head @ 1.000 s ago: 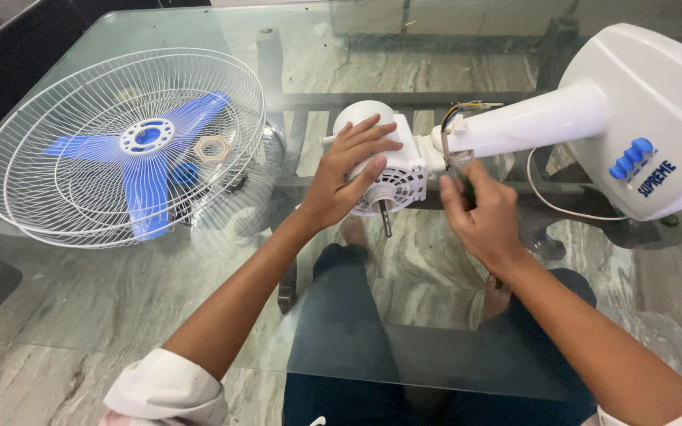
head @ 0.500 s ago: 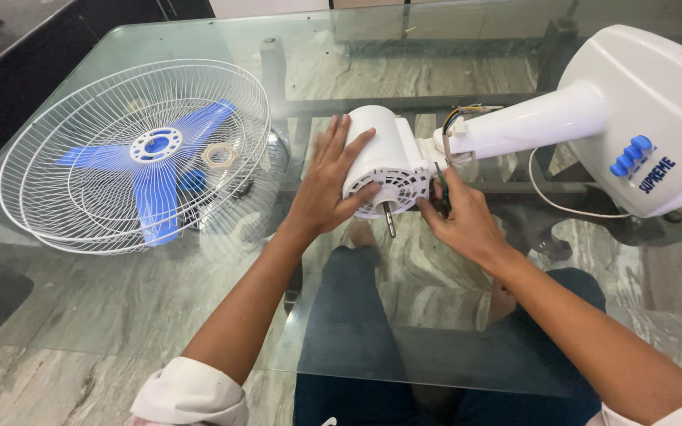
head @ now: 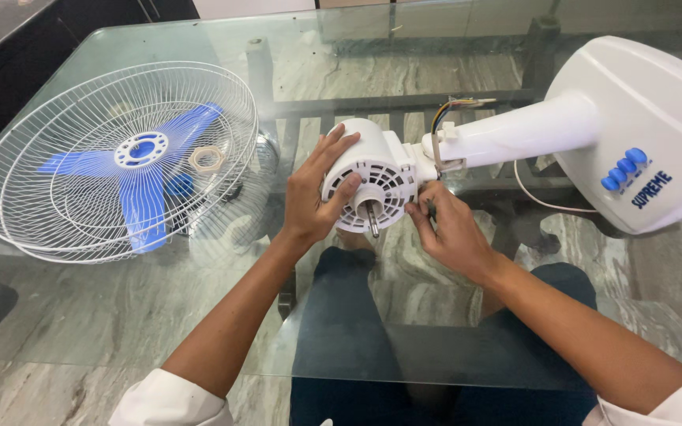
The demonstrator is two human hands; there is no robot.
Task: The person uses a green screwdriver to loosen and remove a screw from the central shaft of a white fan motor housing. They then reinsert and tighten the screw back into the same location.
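Note:
A white fan motor housing [head: 376, 170] with a bare metal shaft [head: 372, 221] lies on its side on the glass table [head: 104, 331], joined to a white neck [head: 515, 134] and base [head: 649, 126] with blue buttons. My left hand [head: 313, 197] grips the left side of the motor. My right hand [head: 451, 229] pinches a thin dark tool at the motor's right front edge. Coloured wires [head: 455, 105] stick out above the neck joint.
White wire fan guards [head: 112, 158] lie at the left with the blue blade [head: 140, 173] and a cream plastic nut [head: 207, 159] inside. A white cord [head: 538, 197] trails under the base. My legs show through the glass.
My right hand has moved from the neck joint to the motor's front right edge. The left hand has shifted its hold on the motor, which has turned its front more toward me.

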